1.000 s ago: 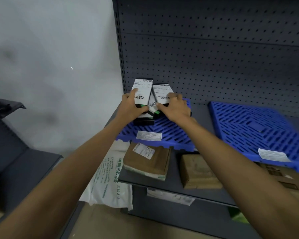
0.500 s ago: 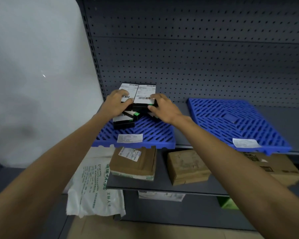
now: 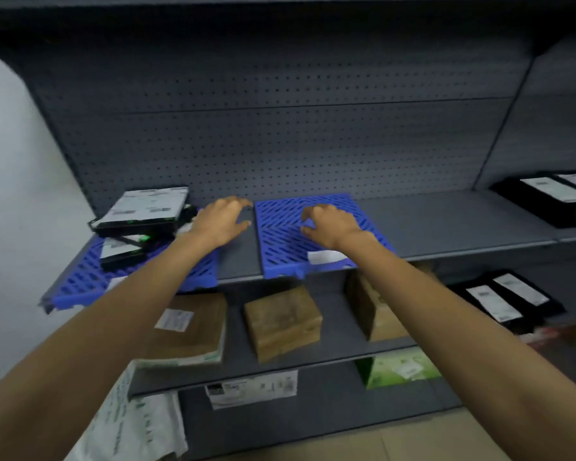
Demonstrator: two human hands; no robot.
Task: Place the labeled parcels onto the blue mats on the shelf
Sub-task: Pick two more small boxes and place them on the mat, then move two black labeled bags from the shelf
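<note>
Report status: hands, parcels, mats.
Left hand and right hand open, empty. Black labeled parcels stacked on left blue mat. Right blue mat bare, unobstructed.

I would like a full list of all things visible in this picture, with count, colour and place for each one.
blue mats: 2, blue, top shelf, left and centre
black parcels: at least 2, black with white labels, stacked on the left mat
black parcels at right: several, black with white labels, right shelves
brown parcels: 3, brown, middle shelf
green box: 1, green, lower shelf
white bag: 1, white, bottom left
shelf unit: 1, dark grey, pegboard back
left hand: 1, empty, between the mats
right hand: 1, empty, over the centre mat
</note>
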